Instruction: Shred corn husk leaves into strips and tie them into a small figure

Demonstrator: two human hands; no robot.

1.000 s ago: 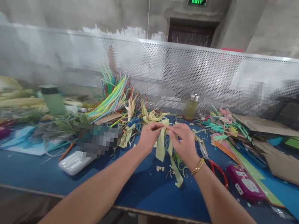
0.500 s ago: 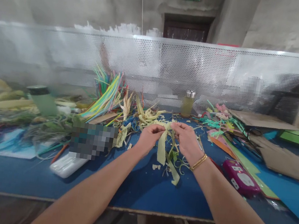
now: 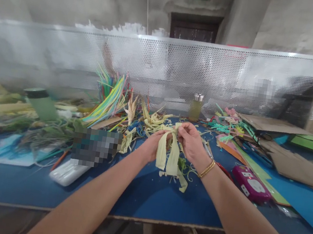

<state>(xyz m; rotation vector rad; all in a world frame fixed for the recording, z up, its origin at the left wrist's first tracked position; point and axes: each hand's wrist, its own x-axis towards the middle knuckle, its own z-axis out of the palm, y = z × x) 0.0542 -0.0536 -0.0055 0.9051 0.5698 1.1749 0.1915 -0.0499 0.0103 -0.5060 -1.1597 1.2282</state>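
Observation:
Pale green-yellow corn husk strips point(image 3: 172, 159) hang from between my two hands, above the blue table. My left hand point(image 3: 153, 144) is closed on the husk from the left, its fingertips partly hidden behind a hanging strip. With thumb and fingers together, my right hand point(image 3: 190, 138) pinches the top of the husk, and a gold bracelet point(image 3: 206, 169) circles that wrist. Below and behind the hands lie curled green scraps point(image 3: 182, 164) and more pale husk pieces point(image 3: 156, 120).
Colourful thin strips point(image 3: 108, 99) stand at the back left. Near my left forearm lies a white-edged device point(image 3: 68, 174); a purple device point(image 3: 250, 184) is at the right. A glass bottle point(image 3: 196, 108) stands by the perforated metal screen point(image 3: 188, 66). Cardboard point(image 3: 297, 163) covers blue sheets point(image 3: 305, 207).
Another wide husk strip now hangs down beside the first, on its left. My left hand has dropped slightly and turned, while my right hand has lifted a little. The view has shifted slightly.

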